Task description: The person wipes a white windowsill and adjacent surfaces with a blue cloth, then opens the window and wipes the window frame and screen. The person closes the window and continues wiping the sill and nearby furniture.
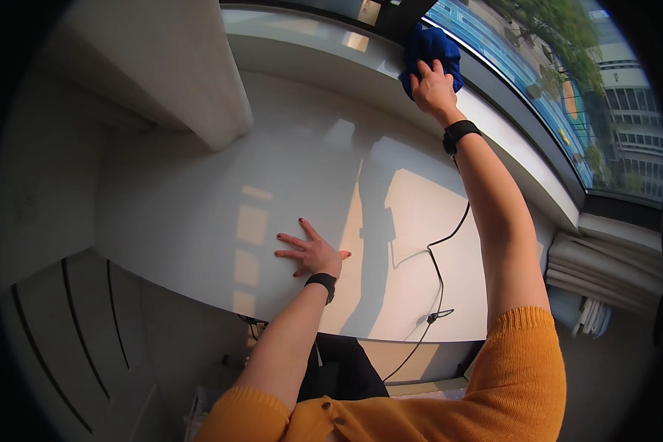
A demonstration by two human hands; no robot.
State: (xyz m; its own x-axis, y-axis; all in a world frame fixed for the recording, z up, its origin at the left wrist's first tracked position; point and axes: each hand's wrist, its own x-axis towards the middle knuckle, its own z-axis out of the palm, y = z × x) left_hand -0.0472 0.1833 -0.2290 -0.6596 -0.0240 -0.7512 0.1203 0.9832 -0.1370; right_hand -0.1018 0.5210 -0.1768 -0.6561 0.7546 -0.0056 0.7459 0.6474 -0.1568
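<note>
My right hand [435, 91] is stretched far forward with its fingers pressing a bunched blue cloth [432, 52]. The cloth lies against the white window sill [508, 132] and the dark window frame [478, 63]. Part of the cloth is covered by my fingers. Palm down, my left hand [312, 251] rests on the white desktop [188, 221], fingers spread and nothing in them. Each wrist wears a black band.
A thin black cable [436, 271] with a tie runs across the desktop and over its near edge. A pale pillar [171, 72] rises at the left back. Folded fabric [602, 265] hangs at the right. Slotted panels [72, 337] stand at lower left.
</note>
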